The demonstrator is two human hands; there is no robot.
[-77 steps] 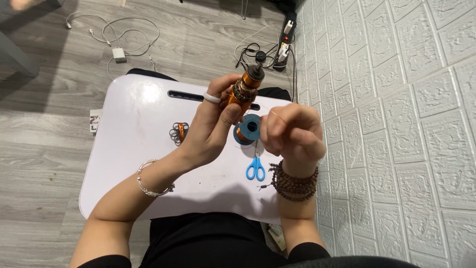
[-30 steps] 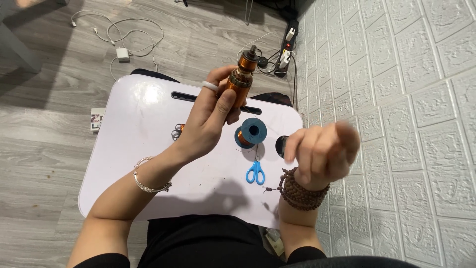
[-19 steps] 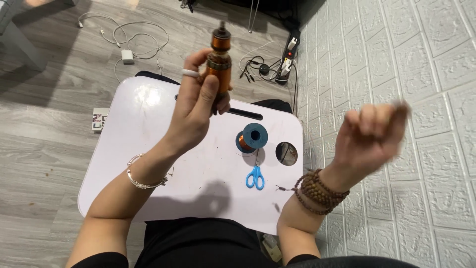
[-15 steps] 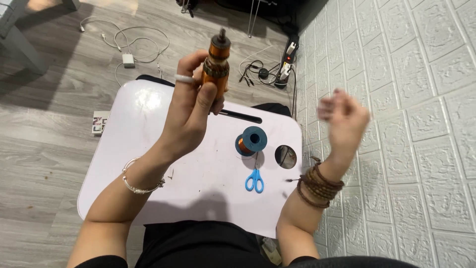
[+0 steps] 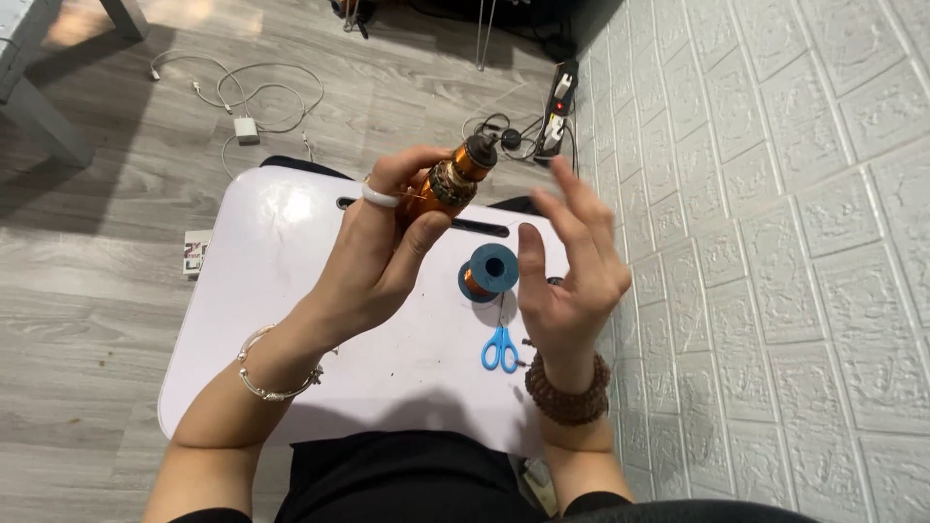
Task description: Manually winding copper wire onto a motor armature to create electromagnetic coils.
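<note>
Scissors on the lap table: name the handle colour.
Blue handles on the scissors, clearest in the head view.

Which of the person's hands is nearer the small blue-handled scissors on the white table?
Right. The right hand hovers just beside the small blue-handled scissors; the left hand is farther up-left.

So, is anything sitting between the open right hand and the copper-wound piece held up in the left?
Nothing visible. The right hand is open beside the copper-wound piece, which the left hand grips, with only clear air between them. The blue spool and scissors lie lower, on the white table.
</note>
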